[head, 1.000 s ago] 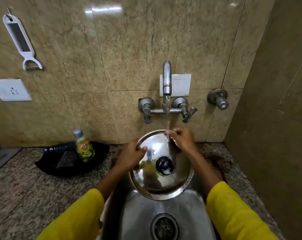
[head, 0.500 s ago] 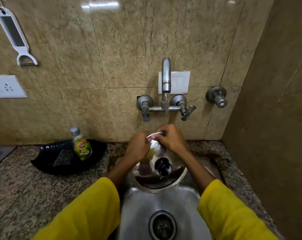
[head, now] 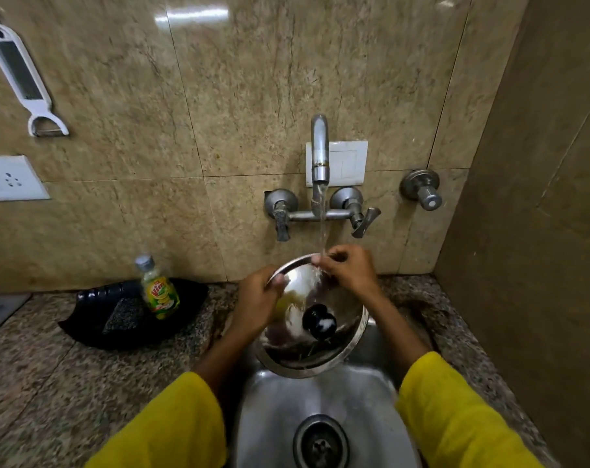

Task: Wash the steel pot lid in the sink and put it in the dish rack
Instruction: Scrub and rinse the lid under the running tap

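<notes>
Shiny steel lid (head: 344, 336) with black knob (head: 319, 321), yellow sleeves (head: 456, 413), speckled brown counter (head: 43, 376), beige mottled wall tiles (head: 253, 79).

Glossy beige wall tiles (head: 253, 79), speckled granite counter (head: 33, 383)

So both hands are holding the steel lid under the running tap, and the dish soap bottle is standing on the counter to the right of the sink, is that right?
Not quite. In the head view the dish soap bottle stands left of the sink, in a black tray. The rest holds: the left hand and right hand hold the steel lid under the running tap.
</notes>
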